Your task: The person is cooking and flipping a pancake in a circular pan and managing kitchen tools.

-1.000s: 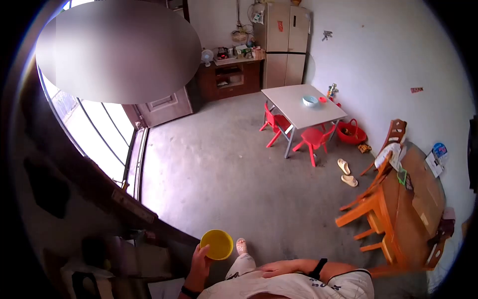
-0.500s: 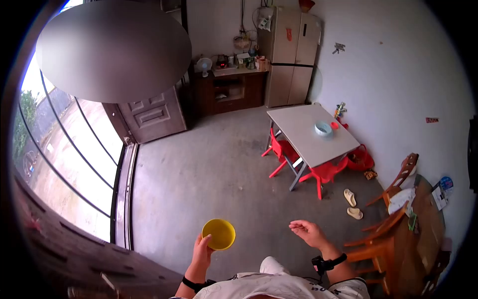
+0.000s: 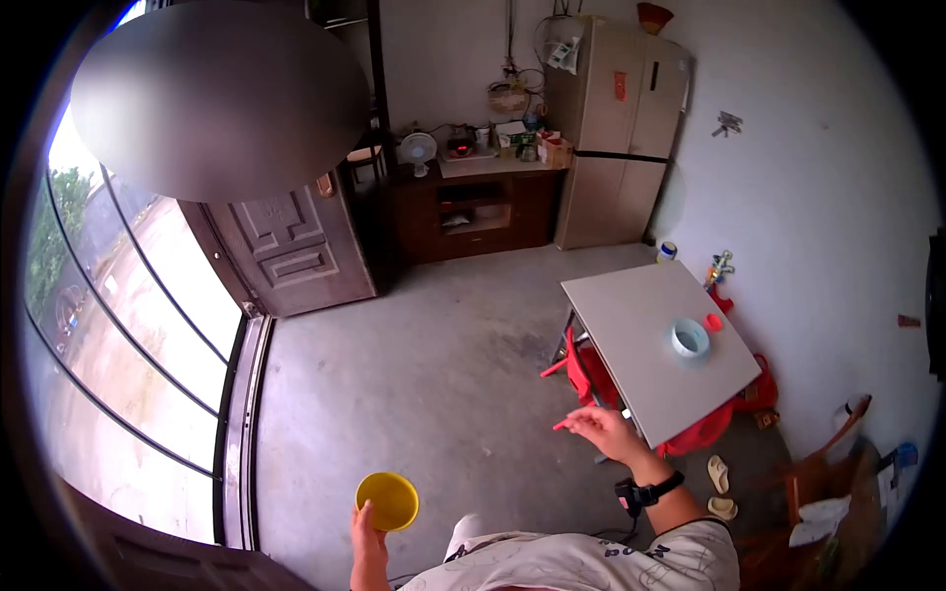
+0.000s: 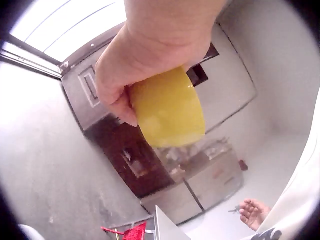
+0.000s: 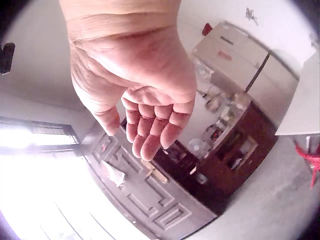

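Note:
A yellow bowl (image 3: pixel 387 501) is held at its rim by my left hand (image 3: pixel 368 550), thumb over the edge, low in the head view. In the left wrist view the left hand (image 4: pixel 150 50) grips the same bowl (image 4: pixel 167 110) from the side, and the bowl hides some of its fingers. My right hand (image 3: pixel 608 433) is raised in front of the body, left of the table's near corner. The right wrist view shows that hand (image 5: pixel 135 85) with its palm bare and fingers loosely bent, holding nothing.
A table (image 3: pixel 631 335) with a pale blue bowl (image 3: pixel 690 338) stands at right, red chairs (image 3: pixel 588 372) beside it. Slippers (image 3: pixel 718 475) lie near wooden chairs. A cabinet (image 3: pixel 473 212) and fridge (image 3: pixel 611 138) stand at the back, a door (image 3: pixel 286 246) at left.
My right hand has lifted away from the body and moved up and forward. The bowl stays in my left hand, now lower and further left. The head view has shifted, with the table lower.

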A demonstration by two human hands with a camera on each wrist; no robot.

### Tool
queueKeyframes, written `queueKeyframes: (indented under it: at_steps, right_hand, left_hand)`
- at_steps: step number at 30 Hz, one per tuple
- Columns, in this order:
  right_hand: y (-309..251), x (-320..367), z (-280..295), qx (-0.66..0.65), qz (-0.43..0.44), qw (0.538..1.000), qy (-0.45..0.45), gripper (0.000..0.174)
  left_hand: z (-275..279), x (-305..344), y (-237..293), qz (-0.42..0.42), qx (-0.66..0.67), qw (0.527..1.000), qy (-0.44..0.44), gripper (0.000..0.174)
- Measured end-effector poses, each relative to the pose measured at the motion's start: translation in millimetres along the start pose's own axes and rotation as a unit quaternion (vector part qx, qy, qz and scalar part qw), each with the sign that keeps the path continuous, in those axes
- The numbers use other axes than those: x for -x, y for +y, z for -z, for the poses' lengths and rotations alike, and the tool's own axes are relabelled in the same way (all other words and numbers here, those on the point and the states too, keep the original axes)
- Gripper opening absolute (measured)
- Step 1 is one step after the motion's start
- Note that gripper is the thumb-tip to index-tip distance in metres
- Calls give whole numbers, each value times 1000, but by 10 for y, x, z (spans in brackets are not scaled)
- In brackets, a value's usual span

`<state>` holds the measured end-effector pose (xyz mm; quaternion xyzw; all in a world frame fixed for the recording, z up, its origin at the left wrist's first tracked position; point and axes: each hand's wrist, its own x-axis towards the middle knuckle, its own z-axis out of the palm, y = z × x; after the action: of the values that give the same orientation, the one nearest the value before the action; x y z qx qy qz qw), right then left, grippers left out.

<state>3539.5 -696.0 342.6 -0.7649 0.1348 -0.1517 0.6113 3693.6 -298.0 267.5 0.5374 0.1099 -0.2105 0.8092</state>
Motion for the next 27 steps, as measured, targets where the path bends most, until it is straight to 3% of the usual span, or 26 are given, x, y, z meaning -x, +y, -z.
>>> queueKeyframes:
  at_steps: [5,8,12,15,19,23,27]
  right_hand:
    - [-56,-1402,-106,53,44,996,-65,18]
    - [31,-2109,-60,115,77,989,-53,18]
    - [212,-2960,161,4,1,1000,3,17]
    - [40,-3506,321,3,-9,1000,23,18]
    - [261,-4302,601,25,-1,999,49,17]
    - [579,-5349,756,-42,-11,997,65,16]
    - [674,-6654,726,-39,28,999,-8,16]
  left_hand:
    - [-262,-881,89,6,18,998,60,32]
    - [-555,-1424,330,35,-9,993,110,33]
    - [-1113,-2505,650,-6,-47,998,33,34]
    - [-1667,-3264,988,-6,-83,996,-31,36]
    - [-2298,-4147,1320,11,-100,990,-101,40]
    - [-2746,-5058,1496,9,-135,984,-114,43]
    - [-3129,-5692,1735,-14,-128,989,-76,45]
